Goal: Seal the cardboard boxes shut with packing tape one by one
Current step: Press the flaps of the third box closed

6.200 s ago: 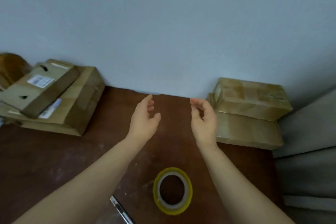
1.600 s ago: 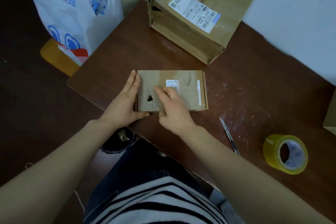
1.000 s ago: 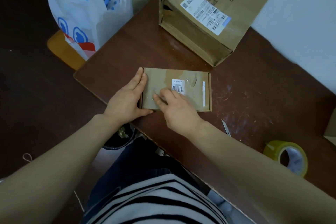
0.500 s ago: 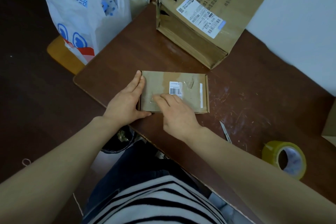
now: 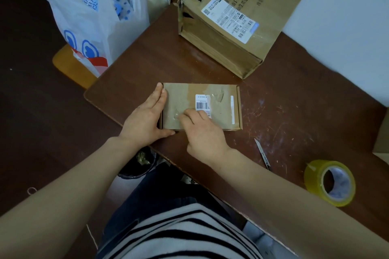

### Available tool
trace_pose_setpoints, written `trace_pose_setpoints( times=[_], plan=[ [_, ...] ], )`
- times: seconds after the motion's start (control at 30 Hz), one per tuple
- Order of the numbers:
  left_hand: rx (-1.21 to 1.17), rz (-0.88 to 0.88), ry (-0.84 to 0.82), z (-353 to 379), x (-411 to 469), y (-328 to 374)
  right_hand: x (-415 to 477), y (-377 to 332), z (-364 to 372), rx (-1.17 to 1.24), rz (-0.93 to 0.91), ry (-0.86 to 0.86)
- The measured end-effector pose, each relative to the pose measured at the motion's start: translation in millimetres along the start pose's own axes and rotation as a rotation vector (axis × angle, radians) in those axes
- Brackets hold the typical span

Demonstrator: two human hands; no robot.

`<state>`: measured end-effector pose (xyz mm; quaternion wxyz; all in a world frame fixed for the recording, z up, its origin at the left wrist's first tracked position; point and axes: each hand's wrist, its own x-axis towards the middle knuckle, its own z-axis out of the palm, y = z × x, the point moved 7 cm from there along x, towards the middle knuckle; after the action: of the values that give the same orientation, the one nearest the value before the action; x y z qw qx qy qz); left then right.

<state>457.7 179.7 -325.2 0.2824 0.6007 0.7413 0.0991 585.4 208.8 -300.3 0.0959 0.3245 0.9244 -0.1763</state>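
A small flat cardboard box (image 5: 221, 94) with a barcode label lies near the front edge of the brown table (image 5: 294, 111). My left hand (image 5: 145, 118) lies flat against the box's left end, thumb along its near side. My right hand (image 5: 202, 130) rests on the lid, fingers pressing a clear strip of tape on its near left part. A roll of yellowish packing tape (image 5: 330, 182) stands on the table to the right, apart from both hands.
A larger cardboard box (image 5: 235, 19) with a shipping label sits at the back of the table. A small utility knife (image 5: 262, 153) lies between the flat box and the tape roll. A white plastic bag (image 5: 90, 17) stands on a stool at the left.
Six seconds ago both hands hovered empty over the table. Over the last second my right fingers slid leftward along the tape on the lid; my left hand stayed at the box's end.
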Motion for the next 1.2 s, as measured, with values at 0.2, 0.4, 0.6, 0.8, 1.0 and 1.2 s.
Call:
trace_pose_setpoints(
  times=[0.2,0.4,0.6,0.8,1.0,1.2],
  plan=[
    [0.009,0.012,0.004,0,-1,1,5,-2,8,-0.147,-0.037,0.008],
    [0.146,-0.009,0.012,-3,1,7,-18,27,-9,0.355,0.02,0.124],
    [0.303,0.201,-0.01,21,10,56,-7,80,-8,0.232,0.425,0.146],
    [0.381,0.188,0.018,34,13,56,-3,84,6,0.188,0.424,0.109],
    [0.423,0.204,0.027,33,13,59,-17,77,12,0.246,0.393,0.156],
    [0.37,0.201,-0.09,35,19,64,-45,84,-14,0.398,0.399,0.401]
  ],
)
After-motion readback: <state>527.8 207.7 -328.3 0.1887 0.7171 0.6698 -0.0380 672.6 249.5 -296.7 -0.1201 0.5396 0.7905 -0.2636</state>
